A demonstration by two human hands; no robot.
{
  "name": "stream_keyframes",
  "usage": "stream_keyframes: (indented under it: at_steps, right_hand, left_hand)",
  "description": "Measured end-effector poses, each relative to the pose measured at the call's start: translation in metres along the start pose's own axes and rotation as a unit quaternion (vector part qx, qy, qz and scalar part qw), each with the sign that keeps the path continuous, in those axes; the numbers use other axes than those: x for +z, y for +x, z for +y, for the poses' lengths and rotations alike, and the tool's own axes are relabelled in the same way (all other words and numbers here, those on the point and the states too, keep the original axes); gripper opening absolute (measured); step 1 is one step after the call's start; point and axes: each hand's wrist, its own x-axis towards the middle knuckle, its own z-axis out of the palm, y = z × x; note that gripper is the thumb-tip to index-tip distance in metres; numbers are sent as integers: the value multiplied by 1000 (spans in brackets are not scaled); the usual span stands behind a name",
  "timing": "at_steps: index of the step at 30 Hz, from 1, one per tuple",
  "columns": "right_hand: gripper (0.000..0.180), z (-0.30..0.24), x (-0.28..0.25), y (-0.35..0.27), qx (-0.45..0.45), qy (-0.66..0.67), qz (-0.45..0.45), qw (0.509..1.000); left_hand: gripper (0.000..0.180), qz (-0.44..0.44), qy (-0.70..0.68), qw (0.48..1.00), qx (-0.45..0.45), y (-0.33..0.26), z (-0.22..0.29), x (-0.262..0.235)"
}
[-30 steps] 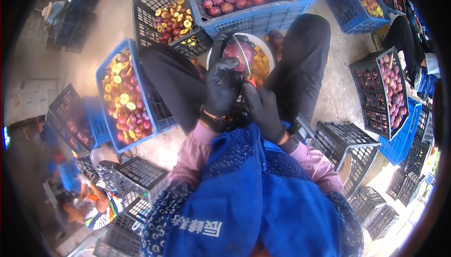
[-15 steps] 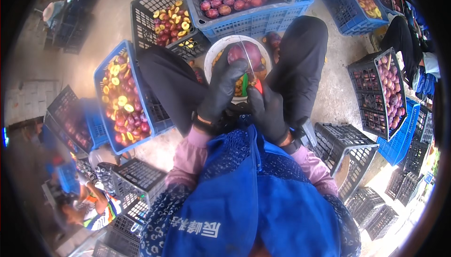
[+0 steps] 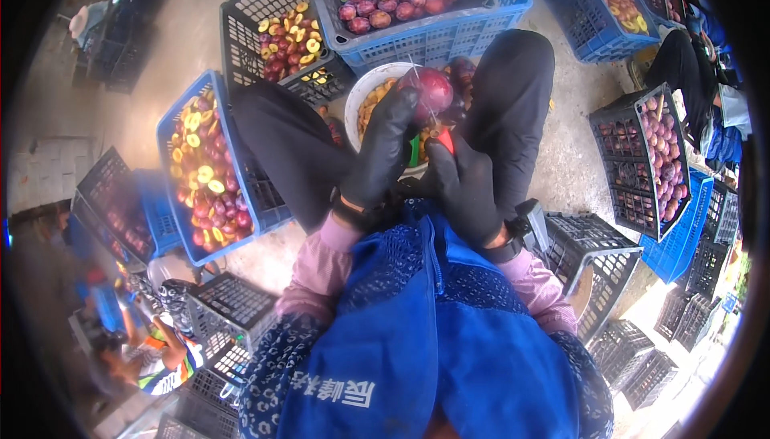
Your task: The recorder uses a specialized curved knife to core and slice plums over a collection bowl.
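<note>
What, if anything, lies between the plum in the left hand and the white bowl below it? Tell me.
Nothing visible does. The left hand holds the dark red plum directly over the white bowl, whose open top already holds cut fruit. The right hand, with a red-handled tool, sits beside the plum, not beneath it.

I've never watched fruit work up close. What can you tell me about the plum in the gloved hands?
The plum is round, dark red-purple, with a smooth, slightly shiny skin, and looks whole from this side. The black-gloved left hand holds it up over the white bowl, fingers wrapped around its left side. The right hand, also gloved, sits just below, holding a small red-handled tool near its underside.
</note>
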Motion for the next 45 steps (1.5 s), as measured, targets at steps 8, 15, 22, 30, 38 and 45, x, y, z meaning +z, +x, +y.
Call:
stream_keyframes:
  at_steps: [8, 15, 22, 30, 38, 45]
  right_hand:
    - [20, 9, 1, -1, -68, -88, 11, 994]
    - [28, 8, -27, 9, 188, 185, -179, 948]
    - [38, -4, -17, 6, 61, 51, -77, 994]
    - [43, 8, -30, 3, 222, 332, -195, 896]
    - [24, 2, -13, 2, -1, -13, -43, 999]
    - [27, 6, -3, -2, -54, 20, 0, 998]
  left_hand:
    - [40, 18, 246, 964, 102, 2, 7, 11]
    - [47, -30, 523, 829, 193, 12, 7, -15]
    - [46, 10, 54, 998, 9, 3, 11, 10]
    - [51, -48, 413, 905, 93, 10, 22, -10]
    - [53, -20, -19, 997, -68, 1, 8, -2]
    - [43, -1, 301, 949, 98, 5, 17, 12]
